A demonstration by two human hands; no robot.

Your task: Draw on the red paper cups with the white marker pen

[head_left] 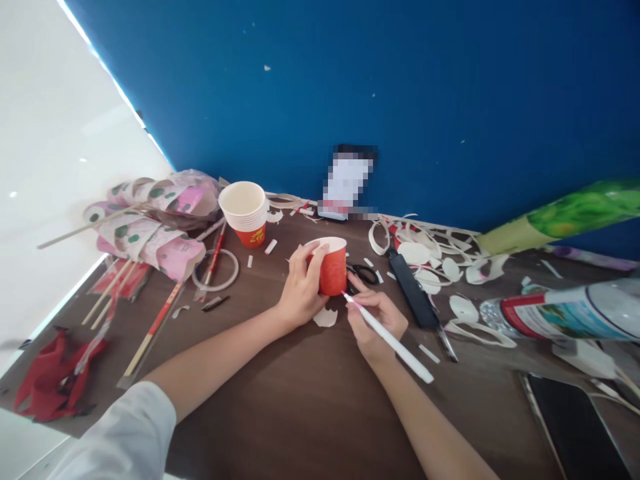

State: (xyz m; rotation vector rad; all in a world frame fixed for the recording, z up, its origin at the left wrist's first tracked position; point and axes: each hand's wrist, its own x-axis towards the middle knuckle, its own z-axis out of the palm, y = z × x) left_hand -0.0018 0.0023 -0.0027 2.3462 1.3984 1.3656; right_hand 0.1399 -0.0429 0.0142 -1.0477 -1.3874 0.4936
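Note:
Near the middle of the dark table, my left hand [303, 283] is closed around the side of a red paper cup [334, 270], fingers on its upper part. My right hand [377, 323] grips a white marker [395, 343] like a pen. The marker's pinkish tip meets the cup near its lower right edge; whether it presses on it I cannot tell. Beneath the cup lies a scrap of white paper [326, 317]. Black-handled scissors [365, 273] lie just behind my right hand, partly hidden.
A stack of paper cups [245, 213] stands at back left, beside rolled pink paper pieces [150, 240] with sticks. On the right are a black-handled cutter [413, 287], white paper offcuts [415, 253], a plastic bottle [565, 310] and a phone [575, 420]. Another phone [347, 180] leans against the blue wall.

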